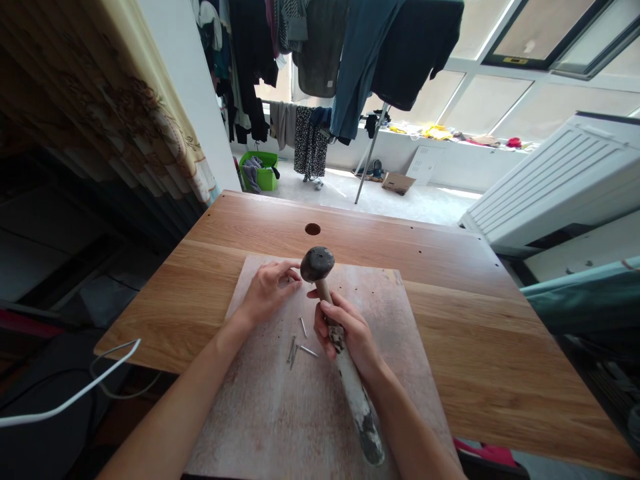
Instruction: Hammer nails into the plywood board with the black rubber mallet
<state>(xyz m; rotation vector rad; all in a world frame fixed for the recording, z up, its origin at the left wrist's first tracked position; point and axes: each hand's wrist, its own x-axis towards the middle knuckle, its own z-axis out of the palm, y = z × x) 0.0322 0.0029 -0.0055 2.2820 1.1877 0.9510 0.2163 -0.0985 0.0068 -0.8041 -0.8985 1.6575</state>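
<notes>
My right hand (pixel 350 330) is wrapped round the upper handle of a mallet (pixel 318 264). Its head is dark and rounded, and the worn, whitish handle slants down toward me. Close to the left of the head, my left hand (pixel 270 288) is closed in a pinch low over the board (pixel 270 413). Whatever its fingertips hold is hidden or too small to make out. Several loose nails (pixel 308 351) lie on the flat, pinkish-grey board between my forearms. Small dark spots dot the board's surface beyond my right hand.
Beneath the board is a wooden table (pixel 475 333) with a round hole (pixel 313 229) near its far edge. A white cable (pixel 75 403) sticks out at the left. Beyond the table hang clothes (pixel 350 60), with a green basket (pixel 259 175) on the floor below.
</notes>
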